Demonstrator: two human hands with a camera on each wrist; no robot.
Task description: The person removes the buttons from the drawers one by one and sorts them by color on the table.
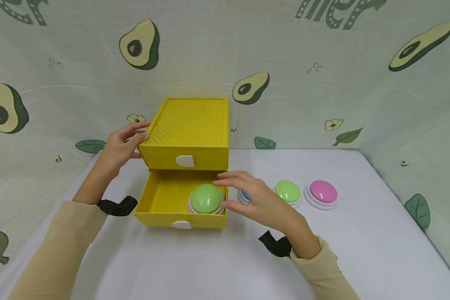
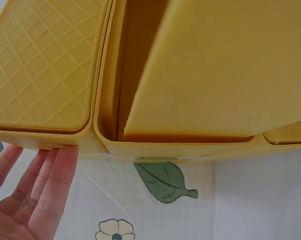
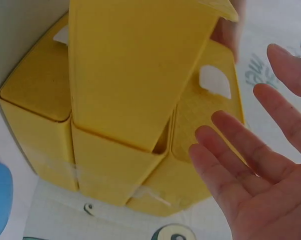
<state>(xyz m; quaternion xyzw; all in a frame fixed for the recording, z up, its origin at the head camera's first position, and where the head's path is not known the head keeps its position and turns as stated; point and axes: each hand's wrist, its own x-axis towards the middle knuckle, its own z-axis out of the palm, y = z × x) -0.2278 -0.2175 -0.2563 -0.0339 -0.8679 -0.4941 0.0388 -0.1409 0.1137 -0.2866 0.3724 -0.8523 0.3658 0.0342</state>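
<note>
A yellow drawer cabinet (image 1: 195, 121) stands on the table, its top drawer closed and the drawer (image 1: 161, 196) below pulled out. Inside that drawer, at the right side, sits a green dome-shaped push button (image 1: 206, 198) on a white base. My left hand (image 1: 121, 143) rests its fingers against the cabinet's left side; the left wrist view shows these fingers (image 2: 55, 185) straight against the wall. Over the drawer's right edge, beside the green button, is my right hand (image 1: 258, 200). Its fingers (image 3: 240, 175) are spread with nothing held in the right wrist view.
To the right of the cabinet stand more dome buttons: a blue one (image 1: 243, 196) partly hidden by my right hand, a second green one (image 1: 288, 191) and a pink one (image 1: 323, 192). An avocado-print cloth (image 1: 195, 54) hangs behind the white table (image 1: 195, 266).
</note>
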